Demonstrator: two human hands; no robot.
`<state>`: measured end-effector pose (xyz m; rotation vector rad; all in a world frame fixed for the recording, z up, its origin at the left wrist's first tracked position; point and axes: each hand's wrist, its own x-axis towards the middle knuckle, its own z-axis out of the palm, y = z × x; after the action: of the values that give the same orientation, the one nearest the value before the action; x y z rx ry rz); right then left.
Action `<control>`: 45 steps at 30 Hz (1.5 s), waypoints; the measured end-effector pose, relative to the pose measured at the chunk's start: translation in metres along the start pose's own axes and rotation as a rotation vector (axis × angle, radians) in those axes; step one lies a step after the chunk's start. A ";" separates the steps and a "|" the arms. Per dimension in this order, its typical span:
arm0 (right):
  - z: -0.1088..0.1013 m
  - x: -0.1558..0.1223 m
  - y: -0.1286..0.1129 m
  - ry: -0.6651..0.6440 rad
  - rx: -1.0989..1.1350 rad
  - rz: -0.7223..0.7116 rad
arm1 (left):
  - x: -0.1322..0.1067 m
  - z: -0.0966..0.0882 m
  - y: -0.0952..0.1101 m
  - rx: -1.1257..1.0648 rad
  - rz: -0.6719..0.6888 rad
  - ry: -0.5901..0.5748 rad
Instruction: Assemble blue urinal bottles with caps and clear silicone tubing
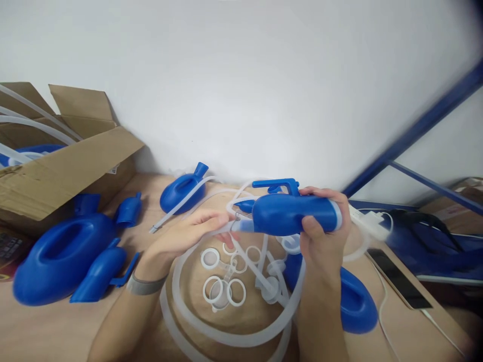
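In my right hand (320, 218) is a blue plastic urinal funnel (290, 213), lying sideways with its pale-rimmed wide end against my palm. A blue lever-like arm rises from its upper side. My left hand (211, 226) pinches the end of a translucent plastic tube (245, 225), which sits at the funnel's narrow end. A small metal clip or ring shows near my left fingertips. The tube's long coil (234, 339) hangs and loops below both hands. Under them lie several white ring caps (236, 293) and translucent fittings (270, 289).
An open cardboard box (75, 166) with tubes and blue parts stands at left. Blue urinal bottles (68, 256) and smaller blue funnels (129, 210) lie nearby. Another blue bottle (184, 191) is by the wall. A phone (400, 279) and power strip (368, 223) sit right.
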<state>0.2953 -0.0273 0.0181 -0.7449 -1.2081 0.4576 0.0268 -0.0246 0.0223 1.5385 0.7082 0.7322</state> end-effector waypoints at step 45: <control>-0.012 0.003 -0.006 -0.307 -0.191 -0.070 | 0.001 -0.003 -0.012 0.993 0.605 0.068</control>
<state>0.3071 -0.0322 0.0226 -0.8120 -1.5775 0.4120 0.0247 -0.0211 0.0107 2.7180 0.6932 0.9343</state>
